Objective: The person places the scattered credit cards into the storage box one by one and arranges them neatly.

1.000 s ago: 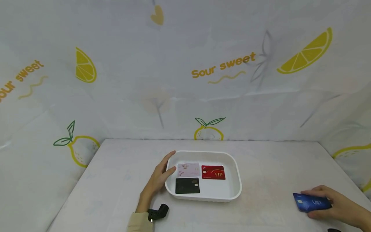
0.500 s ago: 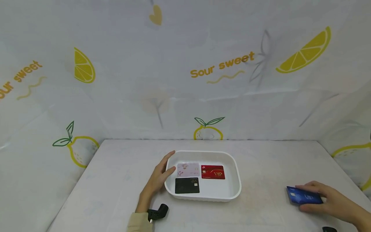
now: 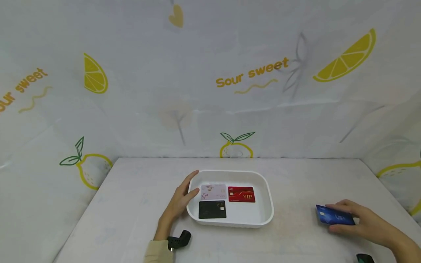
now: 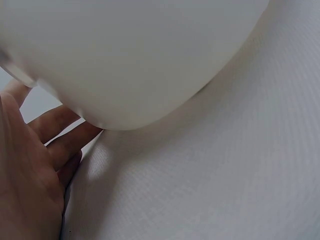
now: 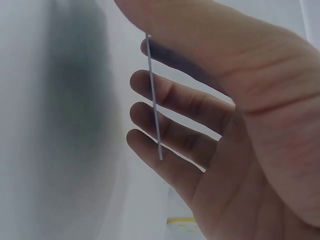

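My right hand (image 3: 370,223) pinches a blue VIP card (image 3: 335,215) by its long edges, thumb on the near side and fingers on the far side. The card is above the table at the right. In the right wrist view the card (image 5: 154,102) shows edge-on as a thin line. At the left end of a white tray (image 3: 243,223), my left hand (image 3: 179,199) holds the rim, its thumb over the edge and the fingers along the outside. The left wrist view shows those fingers (image 4: 65,145) against the outer wall. Inside lie a pink card (image 3: 213,191), a red VIP card (image 3: 241,194) and a black VIP card (image 3: 212,209).
The white-covered table (image 3: 131,204) extends around the tray. Behind it rises a white backdrop (image 3: 148,91) printed with lemons and lettering. A black wrist camera (image 3: 181,239) sits by the left wrist, and part of another (image 3: 365,258) shows at the lower right edge.
My right hand has moved left and slightly away from me with the blue card, closer to the tray. The left hand, the tray and the cards in it have stayed put.
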Action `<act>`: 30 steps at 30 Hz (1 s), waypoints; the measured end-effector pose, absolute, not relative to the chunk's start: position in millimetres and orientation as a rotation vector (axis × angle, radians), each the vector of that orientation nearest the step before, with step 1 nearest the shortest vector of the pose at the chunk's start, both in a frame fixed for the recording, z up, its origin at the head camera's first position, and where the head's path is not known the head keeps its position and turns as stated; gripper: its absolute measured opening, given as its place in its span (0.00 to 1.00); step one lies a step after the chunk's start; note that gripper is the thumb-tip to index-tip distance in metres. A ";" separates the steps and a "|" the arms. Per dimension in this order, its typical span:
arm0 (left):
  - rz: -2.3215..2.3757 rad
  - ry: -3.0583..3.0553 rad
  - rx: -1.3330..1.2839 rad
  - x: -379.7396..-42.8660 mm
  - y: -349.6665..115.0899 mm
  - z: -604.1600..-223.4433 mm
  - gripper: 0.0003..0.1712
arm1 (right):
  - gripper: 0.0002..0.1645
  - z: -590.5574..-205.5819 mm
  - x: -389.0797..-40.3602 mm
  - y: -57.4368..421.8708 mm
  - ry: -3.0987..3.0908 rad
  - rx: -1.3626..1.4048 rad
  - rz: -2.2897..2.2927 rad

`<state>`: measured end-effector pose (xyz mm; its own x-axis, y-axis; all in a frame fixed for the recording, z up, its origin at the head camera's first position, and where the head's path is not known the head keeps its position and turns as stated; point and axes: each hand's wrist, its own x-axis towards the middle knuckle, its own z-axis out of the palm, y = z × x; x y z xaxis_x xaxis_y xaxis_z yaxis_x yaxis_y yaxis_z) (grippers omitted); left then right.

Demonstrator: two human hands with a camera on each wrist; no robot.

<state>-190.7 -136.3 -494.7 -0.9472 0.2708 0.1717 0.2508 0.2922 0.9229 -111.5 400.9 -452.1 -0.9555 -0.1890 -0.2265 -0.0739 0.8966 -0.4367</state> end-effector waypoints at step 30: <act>1.776 2.533 0.514 -192.2 -136.7 -497.6 0.36 | 0.34 -416.9 -120.5 327.3 3.022 -0.506 -0.725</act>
<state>-192.2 -136.7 -497.6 -0.9462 0.2681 0.1810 0.2616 0.3049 0.9157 -120.5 327.3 -416.9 -0.9484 -0.3067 0.0804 -0.3098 0.8425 -0.4408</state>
